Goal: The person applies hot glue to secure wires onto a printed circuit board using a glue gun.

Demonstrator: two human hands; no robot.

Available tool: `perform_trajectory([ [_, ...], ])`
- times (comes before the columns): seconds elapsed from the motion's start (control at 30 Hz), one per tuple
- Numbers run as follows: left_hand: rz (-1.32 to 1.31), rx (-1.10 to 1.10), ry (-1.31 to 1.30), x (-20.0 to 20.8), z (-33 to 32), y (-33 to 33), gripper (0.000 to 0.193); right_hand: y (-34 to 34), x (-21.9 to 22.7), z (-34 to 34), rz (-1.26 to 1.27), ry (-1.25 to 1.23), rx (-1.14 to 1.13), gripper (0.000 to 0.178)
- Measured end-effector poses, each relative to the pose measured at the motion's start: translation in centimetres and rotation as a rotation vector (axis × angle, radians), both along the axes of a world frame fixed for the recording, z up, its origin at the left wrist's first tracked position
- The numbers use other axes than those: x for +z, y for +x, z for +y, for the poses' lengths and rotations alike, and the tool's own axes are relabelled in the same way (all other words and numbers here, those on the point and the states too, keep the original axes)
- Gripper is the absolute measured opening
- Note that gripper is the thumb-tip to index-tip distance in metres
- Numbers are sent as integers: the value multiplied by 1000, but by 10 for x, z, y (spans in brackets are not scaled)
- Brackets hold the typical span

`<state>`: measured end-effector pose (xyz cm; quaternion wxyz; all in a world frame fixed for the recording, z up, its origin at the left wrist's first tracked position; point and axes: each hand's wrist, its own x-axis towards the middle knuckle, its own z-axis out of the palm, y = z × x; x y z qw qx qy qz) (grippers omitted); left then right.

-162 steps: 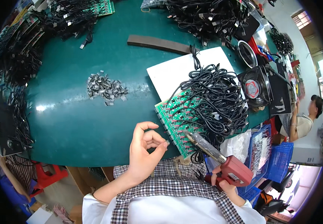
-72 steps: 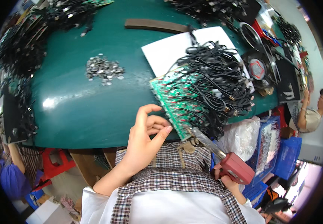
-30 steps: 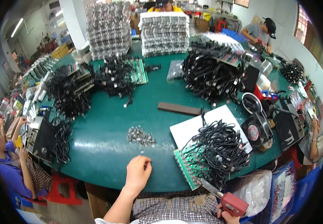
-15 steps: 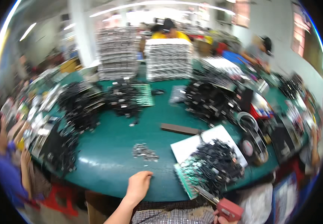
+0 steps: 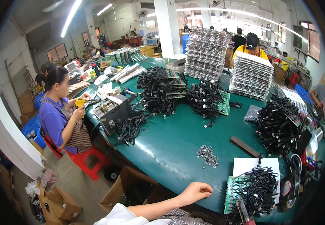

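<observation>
My left hand (image 5: 196, 192) is at the table's near edge, fingers curled together; whatever they may hold is hidden. Beyond it lies a small heap of silver metal pieces (image 5: 207, 155). To its right, a green circuit board panel (image 5: 230, 195) with black cables (image 5: 262, 187) bunched across it rests partly on a white sheet (image 5: 245, 164). A soldering gun (image 5: 243, 212) with a red body reaches over the panel's near end from the lower edge. My right hand is out of view below.
A dark bar (image 5: 245, 146) lies beyond the white sheet. Cable piles (image 5: 279, 122) and tall stacks of silvery trays (image 5: 206, 54) stand farther back. At left, a co-worker (image 5: 63, 112) holds a yellow tool beside a black box (image 5: 113, 114). An open carton (image 5: 128, 187) stands below the table edge.
The view has swung left, so the table and its things appear farther right. The red soldering gun's body and my right hand have mostly dropped out of the picture. My left hand stays curled.
</observation>
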<state>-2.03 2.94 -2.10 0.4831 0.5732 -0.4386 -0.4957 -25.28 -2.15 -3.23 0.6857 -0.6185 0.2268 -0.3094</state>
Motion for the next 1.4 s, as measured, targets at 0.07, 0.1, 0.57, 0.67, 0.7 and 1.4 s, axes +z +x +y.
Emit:
perform_trajectory([
  [0.07, 90, -40, 2, -9, -2, -5, 16, 0, 0, -1, -6, 10, -18, 40],
  [0.1, 170, -73, -5, -13, -3, -7, 17, 2, 0, -2, -11, 14, -21, 40],
  [0.57, 364, -197, 28, -14, 3, -35, 14, 11, 6, 3, -93, 81, -88, 38],
  [0.67, 372, -171, 77, -2, 3, -34, 13, -26, 9, 38, -13, 151, -287, 38],
  [0.7, 392, -160, 110, 2, 3, -32, 12, -43, 12, 54, 30, 174, -370, 38],
  [1.4, 369, -7, 101, 10, -8, -73, 35, -94, 48, 113, 213, 357, -538, 61],
])
